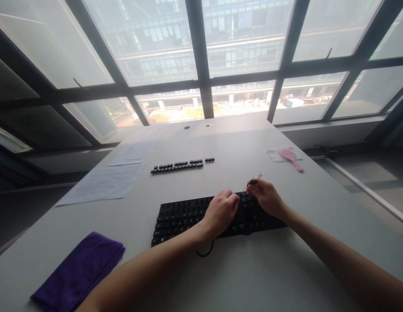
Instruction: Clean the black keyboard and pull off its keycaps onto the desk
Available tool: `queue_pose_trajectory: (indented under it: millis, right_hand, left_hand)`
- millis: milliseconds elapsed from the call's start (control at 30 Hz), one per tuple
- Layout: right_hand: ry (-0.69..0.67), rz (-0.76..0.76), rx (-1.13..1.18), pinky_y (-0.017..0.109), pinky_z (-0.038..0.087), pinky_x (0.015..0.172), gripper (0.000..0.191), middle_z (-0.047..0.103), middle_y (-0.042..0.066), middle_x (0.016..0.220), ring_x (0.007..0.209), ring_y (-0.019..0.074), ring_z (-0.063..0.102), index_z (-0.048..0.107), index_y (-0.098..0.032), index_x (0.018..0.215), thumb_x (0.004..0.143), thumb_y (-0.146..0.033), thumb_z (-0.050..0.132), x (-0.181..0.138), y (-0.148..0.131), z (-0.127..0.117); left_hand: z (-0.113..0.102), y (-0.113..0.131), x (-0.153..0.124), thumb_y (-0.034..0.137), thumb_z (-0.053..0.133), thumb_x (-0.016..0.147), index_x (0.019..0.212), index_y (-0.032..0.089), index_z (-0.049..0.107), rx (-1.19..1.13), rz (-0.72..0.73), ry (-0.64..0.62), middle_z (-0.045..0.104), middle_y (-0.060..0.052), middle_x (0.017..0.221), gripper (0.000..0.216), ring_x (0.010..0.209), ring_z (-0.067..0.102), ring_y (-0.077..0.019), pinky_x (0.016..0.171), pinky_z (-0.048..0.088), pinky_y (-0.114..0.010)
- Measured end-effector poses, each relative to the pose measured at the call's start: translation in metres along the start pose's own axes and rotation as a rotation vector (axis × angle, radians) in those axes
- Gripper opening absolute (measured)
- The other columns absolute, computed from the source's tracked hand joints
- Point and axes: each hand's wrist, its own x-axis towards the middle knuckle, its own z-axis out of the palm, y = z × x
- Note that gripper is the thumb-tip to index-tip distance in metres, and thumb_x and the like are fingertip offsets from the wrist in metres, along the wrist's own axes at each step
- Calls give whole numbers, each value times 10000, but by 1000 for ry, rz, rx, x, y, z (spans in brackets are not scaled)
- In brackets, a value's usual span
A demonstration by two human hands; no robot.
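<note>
A black keyboard (185,216) lies on the white table (240,268) in front of me. My left hand (220,211) rests on the keyboard's middle with its fingers curled down onto the keys. My right hand (268,197) hovers over the keyboard's far right end, pinching a small tool with a clear handle (257,178) that holds a dark keycap at its tip. A row of removed black keycaps (182,165) lies farther back on the table.
A folded purple cloth (79,273) lies at the near left. Paper sheets (105,184) lie at the far left. A pink brush (290,158) lies on a clear bag at the far right. Large windows stand behind the table.
</note>
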Motion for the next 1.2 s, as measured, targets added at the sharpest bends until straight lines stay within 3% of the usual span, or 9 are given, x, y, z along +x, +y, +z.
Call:
queue_pose_trajectory:
  millis: [533,900,1200]
  right_hand:
    - [-115,-40,-48,283,411,628,244,590,-4,664,642,160,535,577,-195,721,939,-289,518,2,-6,10]
    - [-265,-231,-168,300,408,659,254,542,10,732,680,168,489,526,-210,728,975,-252,483,4,-8,14]
    - [-223,-249,-211,296,396,634,258,564,15,719,656,169,502,544,-211,731,977,-260,489,-2,-2,14]
  left_hand:
    - [-2,-10,-7,245,474,989,925,227,637,51,-13,16,605,-51,918,177,915,546,-209,821,459,-330]
    - [-4,-8,-6,242,474,979,891,228,642,81,-19,18,617,-59,900,190,884,549,-208,797,468,-335]
    - [-10,-13,10,254,581,897,954,232,660,-151,-44,-72,665,-36,907,100,871,608,-203,778,475,-309]
